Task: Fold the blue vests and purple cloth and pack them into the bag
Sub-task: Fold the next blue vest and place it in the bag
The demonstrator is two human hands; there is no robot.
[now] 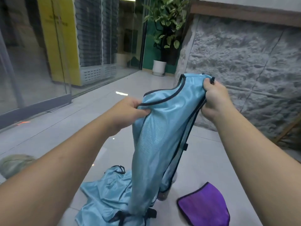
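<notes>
Two bare forearms reach forward from the bottom corners of the view, and between them hangs a light blue mesh vest with dark piping (pixel 156 136), lifted well above the floor. At its upper left edge the left hand (pixel 128 110) pinches the dark-trimmed fabric between thumb and curled fingers (pixel 143 111). At the upper right the right hand (pixel 215 100) grips the bunched cloth and trim, its fingers wrapped round the gathered corner. From there the held vest drapes down in a long fold, and its lower hem touches a second light blue vest (pixel 105 193) that lies crumpled on the pale glossy tiled floor (pixel 65 136). Just to the right, apart from the vests, a purple cloth with a dark border (pixel 205 206) lies flat on the tiles. Farther off, a potted green plant in a white pot (pixel 160 66) stands beside a grey rough-textured wall (pixel 244 62), with glass panels (pixel 32 62) on the left.
</notes>
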